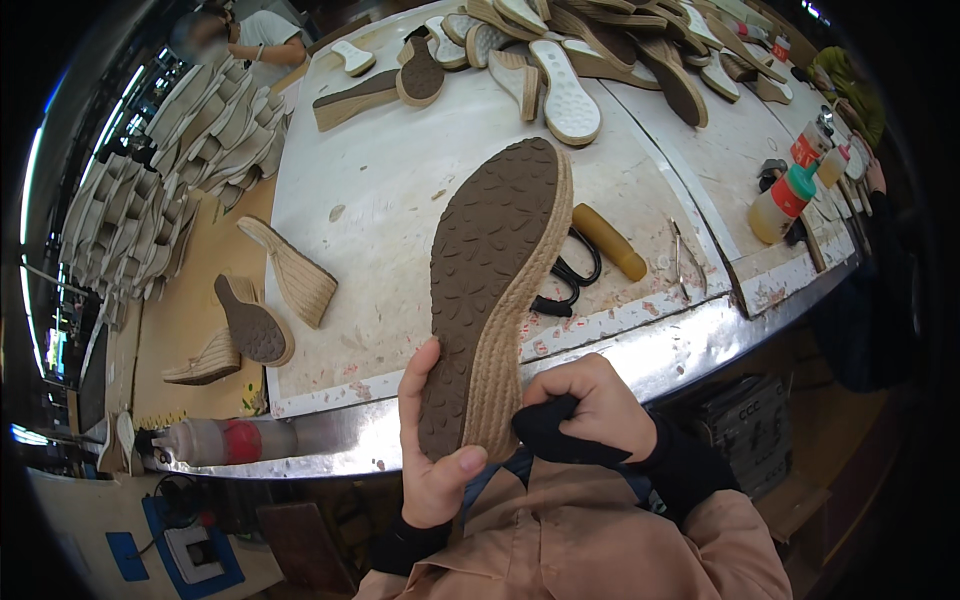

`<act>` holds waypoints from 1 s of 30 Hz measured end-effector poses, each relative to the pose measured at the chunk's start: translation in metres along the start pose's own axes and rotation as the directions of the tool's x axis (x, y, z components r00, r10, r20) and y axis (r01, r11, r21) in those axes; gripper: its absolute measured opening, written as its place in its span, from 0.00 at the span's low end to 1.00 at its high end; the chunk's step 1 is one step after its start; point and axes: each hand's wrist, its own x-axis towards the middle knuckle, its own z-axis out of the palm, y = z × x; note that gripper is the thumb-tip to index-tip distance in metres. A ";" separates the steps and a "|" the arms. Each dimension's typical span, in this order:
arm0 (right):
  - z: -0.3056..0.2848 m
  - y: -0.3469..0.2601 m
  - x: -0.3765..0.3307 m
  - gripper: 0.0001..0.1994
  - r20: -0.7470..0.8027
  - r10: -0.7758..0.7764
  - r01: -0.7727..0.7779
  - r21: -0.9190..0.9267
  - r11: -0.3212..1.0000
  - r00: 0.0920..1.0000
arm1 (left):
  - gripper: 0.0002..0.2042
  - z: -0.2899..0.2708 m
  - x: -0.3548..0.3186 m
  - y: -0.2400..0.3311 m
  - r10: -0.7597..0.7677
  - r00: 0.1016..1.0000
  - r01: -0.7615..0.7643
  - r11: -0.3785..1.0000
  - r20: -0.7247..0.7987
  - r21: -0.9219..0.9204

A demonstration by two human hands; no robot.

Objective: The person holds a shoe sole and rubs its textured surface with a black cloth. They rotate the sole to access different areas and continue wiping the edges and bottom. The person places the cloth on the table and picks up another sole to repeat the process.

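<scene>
A wedge shoe sole (490,240) stands tilted up before me, its brown patterned underside and braided rope side showing. My left hand (435,455) grips it at the heel end, thumb on the near edge and fingers behind the left side. Curled beside the heel, my right hand (590,410) has black cloth (562,430) over or around the thumb. The cloth's tip touches the rope side; whether it is held or worn is hard to see. Behind the sole lie black-handled scissors (575,285), partly hidden, and a tan cylinder (612,243).
A pile of wedge soles (600,50) covers the table's far side. More soles (305,275) lie at left, near stacked pale soles (130,225). Slim metal tweezers (682,262) and a green-capped bottle (783,205) are at right. A grey bottle (215,440) lies at the front-left edge. Other people sit across.
</scene>
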 end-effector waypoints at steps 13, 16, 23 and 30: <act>-0.001 0.000 0.000 0.06 0.021 0.058 -0.059 0.027 0.998 0.998 | 0.46 -0.004 0.000 -0.003 0.025 0.996 -0.025 1.000 0.081 -0.001; 0.000 0.002 -0.001 0.05 0.017 0.058 -0.058 0.029 0.998 0.998 | 0.46 -0.002 0.001 -0.002 0.014 0.997 -0.012 1.000 0.080 -0.022; -0.002 0.004 0.001 0.08 0.045 0.091 -0.094 0.068 0.993 0.995 | 0.46 -0.005 0.001 -0.004 0.023 0.997 -0.023 1.000 0.079 -0.002; -0.002 0.003 0.002 0.08 0.056 0.089 -0.094 0.078 0.993 0.994 | 0.45 -0.004 0.000 -0.003 0.007 0.997 -0.007 1.000 0.080 0.001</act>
